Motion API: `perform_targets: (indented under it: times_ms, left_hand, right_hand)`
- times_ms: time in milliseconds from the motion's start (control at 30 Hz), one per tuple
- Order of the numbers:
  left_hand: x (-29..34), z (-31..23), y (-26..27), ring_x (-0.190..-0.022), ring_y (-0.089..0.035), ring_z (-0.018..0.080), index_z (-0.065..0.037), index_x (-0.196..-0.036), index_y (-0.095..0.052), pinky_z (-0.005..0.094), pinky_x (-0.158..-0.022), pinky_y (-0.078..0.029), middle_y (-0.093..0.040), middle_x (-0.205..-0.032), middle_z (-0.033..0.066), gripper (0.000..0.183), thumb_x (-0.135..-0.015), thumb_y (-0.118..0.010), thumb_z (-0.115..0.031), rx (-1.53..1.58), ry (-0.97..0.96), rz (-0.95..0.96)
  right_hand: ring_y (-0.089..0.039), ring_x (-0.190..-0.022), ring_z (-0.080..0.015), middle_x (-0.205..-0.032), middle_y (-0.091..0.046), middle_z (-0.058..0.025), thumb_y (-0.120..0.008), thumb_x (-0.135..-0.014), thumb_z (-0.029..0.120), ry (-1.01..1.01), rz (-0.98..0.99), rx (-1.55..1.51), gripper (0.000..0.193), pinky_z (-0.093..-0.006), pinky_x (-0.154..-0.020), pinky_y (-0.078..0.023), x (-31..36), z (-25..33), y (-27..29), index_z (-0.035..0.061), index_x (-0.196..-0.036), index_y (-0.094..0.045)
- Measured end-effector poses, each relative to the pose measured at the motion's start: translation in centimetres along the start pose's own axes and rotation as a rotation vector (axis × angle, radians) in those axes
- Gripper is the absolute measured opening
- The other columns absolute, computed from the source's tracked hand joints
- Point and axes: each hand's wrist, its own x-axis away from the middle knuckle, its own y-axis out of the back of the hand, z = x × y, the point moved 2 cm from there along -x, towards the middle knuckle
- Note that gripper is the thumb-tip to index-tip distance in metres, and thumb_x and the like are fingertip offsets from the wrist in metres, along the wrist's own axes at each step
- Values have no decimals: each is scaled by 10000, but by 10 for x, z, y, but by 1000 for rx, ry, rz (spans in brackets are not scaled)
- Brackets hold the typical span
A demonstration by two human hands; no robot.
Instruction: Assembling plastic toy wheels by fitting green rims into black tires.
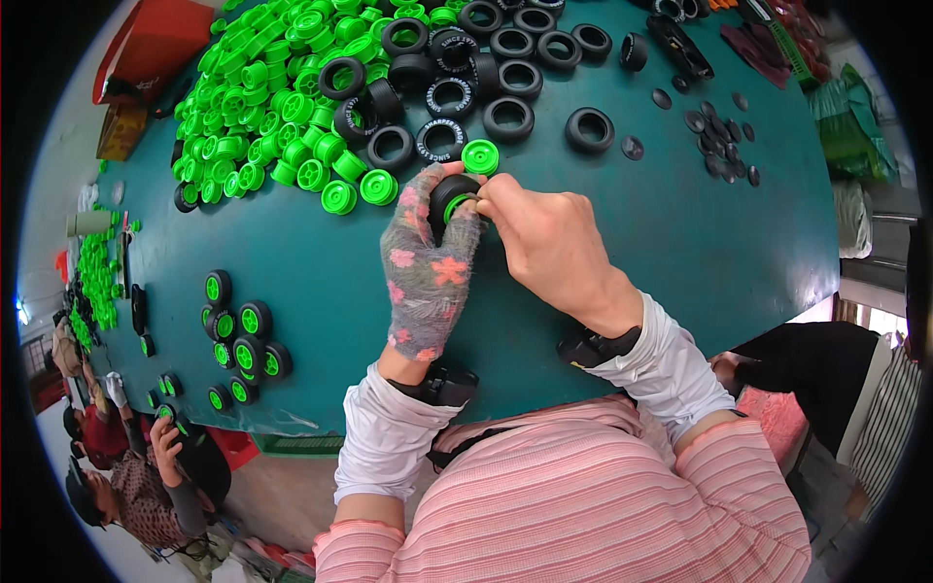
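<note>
A black tyre (434,200) sits upright between the person's two hands, above the green table (622,243) and just on the near side of a loose bright green wheel (479,156). The tyre looks thick and dark, with a smooth, rounded outer face, and a green hub (454,206) shows inside its ring, turned toward the right.

The left hand (425,262), in a grey flowered glove with bare fingertips, is closed around the tyre, its thumb lying over the near side and its fingers reaching round the far side. The right hand (554,238) is bare and curled, its thumb and forefinger bunched at the tyre's right edge; whether they pinch something or only press there cannot be told.

The fingers cover much of the hub, so it is hard to say how far it is seated in the tyre, though it seems to lie at least partly inside. The tyre's lower edge is hidden behind the left thumb. Beyond the hands, the heap of green wheels (282,107) and the loose tyres (507,119) are cut off by the upper edge. At far left, a co-worker's hand (165,449) holds a small wheel, its details too small to make out.
</note>
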Motion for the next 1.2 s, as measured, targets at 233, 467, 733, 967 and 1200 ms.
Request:
perform_targets:
  times_ms: [233,467,733,967,1200]
  left_hand:
    - [-3,10,6,-949,-640,132,-10,-1281,-577,268,-799,-566,-645,-1115,71,347,-936,-608,17,-118,26,126]
    - [-4,10,2,-903,-648,155,-17,-1266,-572,274,-853,-524,-673,-1071,96,380,-897,-662,-21,5,-66,11]
    - [-3,4,6,-1013,-626,148,12,-1309,-540,287,-864,-546,-633,-1183,100,406,-916,-641,-2,91,171,189]
    - [-3,8,7,-1026,-612,132,0,-1337,-522,263,-862,-540,-608,-1207,79,429,-922,-629,14,62,1,107]
    - [-3,17,2,-973,-640,146,-1,-1300,-556,277,-858,-521,-669,-1153,108,412,-897,-640,6,28,-66,94]
  right_hand:
    - [-658,-607,-333,-677,-641,-142,-611,-879,55,116,151,284,119,-429,-525,-496,0,0,1,18,-960,-534]
    - [-648,-579,-332,-667,-634,-159,-603,-941,106,-72,100,175,199,-421,-491,-478,-4,5,6,2,-1095,-534]
    - [-653,-577,-278,-637,-622,-75,-626,-766,26,201,133,401,425,-386,-502,-494,0,9,3,-16,-1180,-544]
    - [-660,-584,-288,-637,-639,-90,-615,-851,44,141,102,215,360,-385,-503,-494,-4,7,4,19,-1201,-536]
    - [-658,-574,-260,-632,-631,-79,-603,-887,65,107,127,374,299,-367,-499,-491,-2,4,2,19,-1177,-542]
